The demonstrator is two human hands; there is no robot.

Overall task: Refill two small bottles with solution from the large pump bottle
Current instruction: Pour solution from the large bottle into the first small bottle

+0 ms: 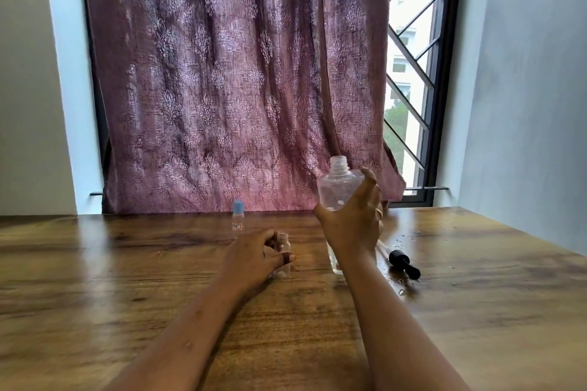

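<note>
The large clear bottle (338,187) stands upright on the wooden table (127,279) with its pump taken off and its threaded neck open. My right hand (355,225) wraps around its body from the near side. My left hand (257,252) grips a small clear bottle (282,247) that stands uncapped on the table to the left of the large one. A second small bottle (238,219) with a blue cap stands further back, apart from both hands. The black pump head (405,263) with its tube lies on the table to the right of the large bottle.
Drops of spilled liquid (409,236) shine on the table around the pump head. A patterned purple curtain (235,73) hangs behind the table's far edge, with a barred window (409,73) at the right. Walls close in on both sides.
</note>
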